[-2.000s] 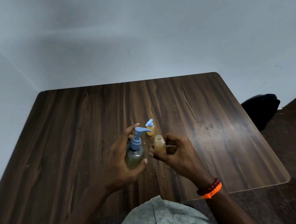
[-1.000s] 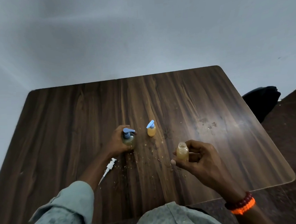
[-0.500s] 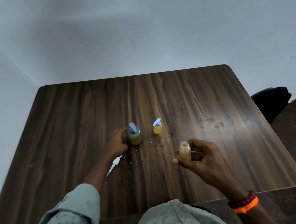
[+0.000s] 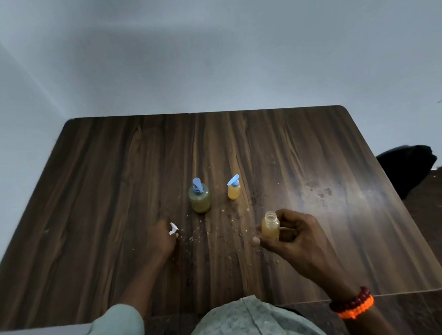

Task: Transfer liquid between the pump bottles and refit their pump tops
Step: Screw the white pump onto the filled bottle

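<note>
My right hand (image 4: 295, 234) holds a small open bottle (image 4: 270, 226) of amber liquid upright above the table, its neck bare. My left hand (image 4: 162, 238) rests on the table with its fingers closed around a white pump top (image 4: 173, 228), whose head sticks out past the fingers. Behind them stands a larger bottle of greenish liquid (image 4: 200, 199) with a blue pump top fitted. To its right stands a small yellow bottle (image 4: 234, 187), also with a blue pump top.
The dark wooden table (image 4: 111, 174) carries scattered crumbs and droplets around the bottles and a stained patch at the right. A dark object (image 4: 408, 166) lies on the floor past the table's right edge. Grey walls close the back and left.
My left hand let go of the larger bottle, which now stands alone, moved back toward me and closed on the white pump top. My right hand has kept the open bottle.
</note>
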